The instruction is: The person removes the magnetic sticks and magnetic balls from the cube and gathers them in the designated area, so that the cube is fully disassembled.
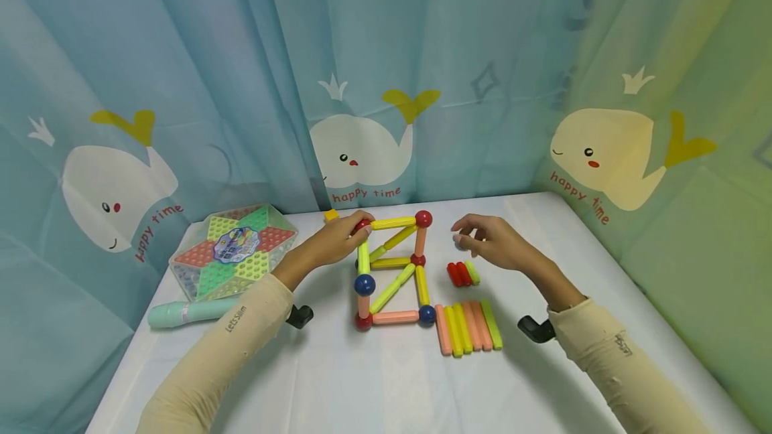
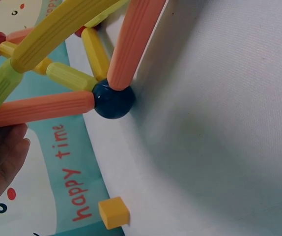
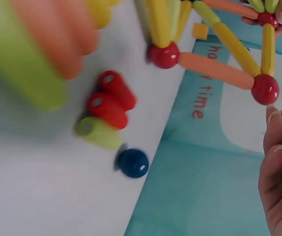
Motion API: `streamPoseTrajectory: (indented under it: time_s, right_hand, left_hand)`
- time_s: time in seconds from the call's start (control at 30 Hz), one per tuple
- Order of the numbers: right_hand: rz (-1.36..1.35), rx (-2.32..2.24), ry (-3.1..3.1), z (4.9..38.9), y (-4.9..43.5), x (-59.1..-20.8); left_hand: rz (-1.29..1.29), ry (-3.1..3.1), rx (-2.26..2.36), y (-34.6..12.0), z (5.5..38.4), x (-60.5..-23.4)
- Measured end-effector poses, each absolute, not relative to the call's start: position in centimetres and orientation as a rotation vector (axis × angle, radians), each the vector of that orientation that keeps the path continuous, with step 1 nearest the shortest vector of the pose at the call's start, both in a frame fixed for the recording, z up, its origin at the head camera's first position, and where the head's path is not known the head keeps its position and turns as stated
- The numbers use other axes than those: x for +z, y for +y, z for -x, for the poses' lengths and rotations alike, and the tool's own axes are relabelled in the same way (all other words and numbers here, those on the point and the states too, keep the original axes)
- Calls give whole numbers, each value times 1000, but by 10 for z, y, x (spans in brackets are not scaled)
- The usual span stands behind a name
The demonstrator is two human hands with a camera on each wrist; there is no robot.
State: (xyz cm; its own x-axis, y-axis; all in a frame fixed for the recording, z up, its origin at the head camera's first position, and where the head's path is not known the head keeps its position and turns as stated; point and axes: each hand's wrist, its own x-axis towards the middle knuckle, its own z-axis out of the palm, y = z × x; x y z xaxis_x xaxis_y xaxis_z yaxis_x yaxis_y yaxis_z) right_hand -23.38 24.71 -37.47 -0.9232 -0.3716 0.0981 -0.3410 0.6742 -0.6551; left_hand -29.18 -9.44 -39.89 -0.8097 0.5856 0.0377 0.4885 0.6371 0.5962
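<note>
A frame (image 1: pixel 395 317) of magnetic rods and red and blue balls stands in the table's middle, roughly a cube with diagonal rods. My left hand (image 1: pixel 334 240) pinches the red ball (image 3: pixel 267 19) at its upper left corner, thumb on one side and fingers behind. To the right of the frame my right hand (image 1: pixel 497 243) is raised, fingers loosely bent, holding nothing. Its fingertips are near the upper right red ball (image 3: pixel 265 89) in the right wrist view. Below that hand, a loose blue ball (image 3: pixel 133 163) lies on the table, mostly hidden in the head view.
Two short red rods and a short green rod (image 1: pixel 473 272) lie right of the frame. In front is a row of several longer rods (image 1: pixel 468 328). A star-shaped checkers board (image 1: pixel 211 273) and a mint-green tube (image 1: pixel 175 314) lie left. A yellow cube (image 2: pixel 114 213) sits near the back edge by the curtain.
</note>
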Motion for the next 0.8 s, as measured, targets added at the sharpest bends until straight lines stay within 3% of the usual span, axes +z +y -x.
streamPoseTrajectory:
  time_s: [0.37,0.8]
  right_hand:
    - [551,-1130,2916,272,220,-375]
    - [611,-1186,2756,287,208,-384]
  left_hand:
    - [-885,2700,921,-94,292,-400]
    - [-909,2702,933,-95,293,-401]
